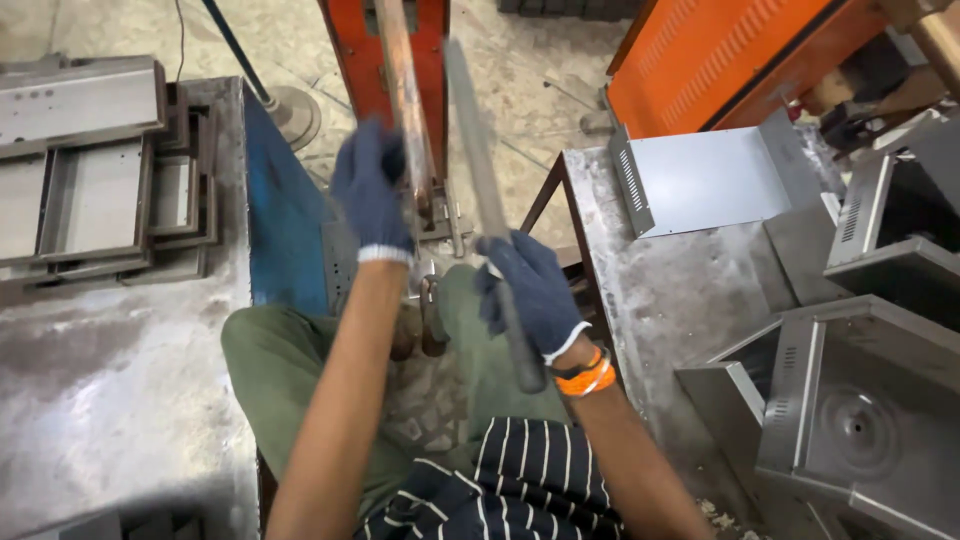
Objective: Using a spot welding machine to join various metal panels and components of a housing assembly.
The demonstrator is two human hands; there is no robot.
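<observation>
Grey metal file (blurred), rust-brown bar.

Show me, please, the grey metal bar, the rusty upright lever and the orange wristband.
grey metal bar (480, 150): head view, mid-shaft above the right hand.
rusty upright lever (398, 70): head view, upper shaft.
orange wristband (585, 375): head view, band's top.

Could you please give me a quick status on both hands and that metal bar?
Left hand gripping the upright rusty lever. Right hand shut on the grey metal bar, angled up. Nothing between them.
</observation>
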